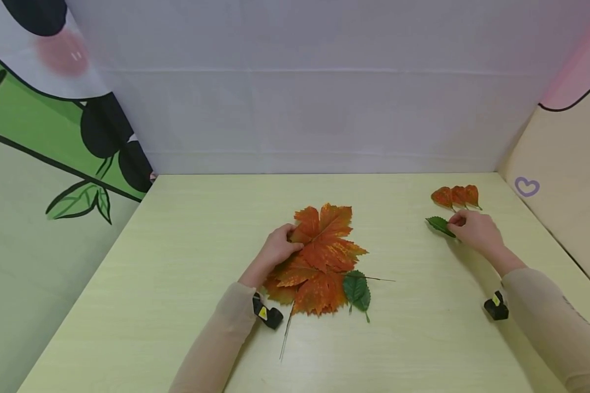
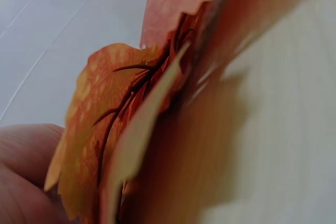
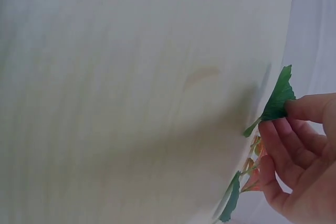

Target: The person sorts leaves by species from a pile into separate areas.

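My left hand grips the left edge of an orange artificial maple leaf in a pile of such leaves. Veined undersides of an orange leaf face the left wrist camera, the hand's edge beside them. On the right, my right hand pinches a small green leaf between thumb and fingertips, its short stem pointing down in the right wrist view. A second green leaf lies on the table below that hand. Just beyond the hand, small orange leaves lie in a row.
Green serrated leaves lie against the right side of the maple pile. Thin stems stick out from the pile toward the front. A pale wall sheet borders the back of the light wooden table.
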Demonstrator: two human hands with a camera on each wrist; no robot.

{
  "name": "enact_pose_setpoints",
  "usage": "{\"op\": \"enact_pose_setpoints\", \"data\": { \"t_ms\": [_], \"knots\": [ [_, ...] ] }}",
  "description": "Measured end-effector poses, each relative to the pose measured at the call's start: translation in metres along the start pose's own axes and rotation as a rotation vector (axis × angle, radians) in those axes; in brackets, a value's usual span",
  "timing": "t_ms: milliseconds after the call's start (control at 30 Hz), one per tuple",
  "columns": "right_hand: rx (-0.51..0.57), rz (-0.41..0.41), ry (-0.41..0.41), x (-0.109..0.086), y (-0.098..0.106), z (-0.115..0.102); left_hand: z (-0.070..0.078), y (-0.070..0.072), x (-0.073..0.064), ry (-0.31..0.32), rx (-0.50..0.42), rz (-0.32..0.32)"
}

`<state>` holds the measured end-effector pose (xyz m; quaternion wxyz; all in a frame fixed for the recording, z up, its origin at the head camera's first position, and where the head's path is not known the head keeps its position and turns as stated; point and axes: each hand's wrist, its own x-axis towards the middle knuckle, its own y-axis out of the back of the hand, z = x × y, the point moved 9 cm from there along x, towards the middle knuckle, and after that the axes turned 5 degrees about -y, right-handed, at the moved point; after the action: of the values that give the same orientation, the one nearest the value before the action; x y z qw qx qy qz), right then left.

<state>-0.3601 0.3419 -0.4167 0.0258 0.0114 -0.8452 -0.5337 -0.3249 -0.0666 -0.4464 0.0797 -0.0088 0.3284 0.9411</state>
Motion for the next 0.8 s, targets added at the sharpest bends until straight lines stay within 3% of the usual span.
{"op": "enact_pose_setpoints", "data": {
  "t_ms": [400, 800],
  "knots": [
    [-0.008, 0.033, -0.095, -0.003, 0.011, 0.025, -0.002, -0.002, 0.0, 0.006, -0.002, -0.001],
    [-0.02, 0.019, -0.15, -0.007, 0.014, 0.033, -0.003, -0.001, 0.001, 0.01, -0.016, -0.003]
  ]
}}
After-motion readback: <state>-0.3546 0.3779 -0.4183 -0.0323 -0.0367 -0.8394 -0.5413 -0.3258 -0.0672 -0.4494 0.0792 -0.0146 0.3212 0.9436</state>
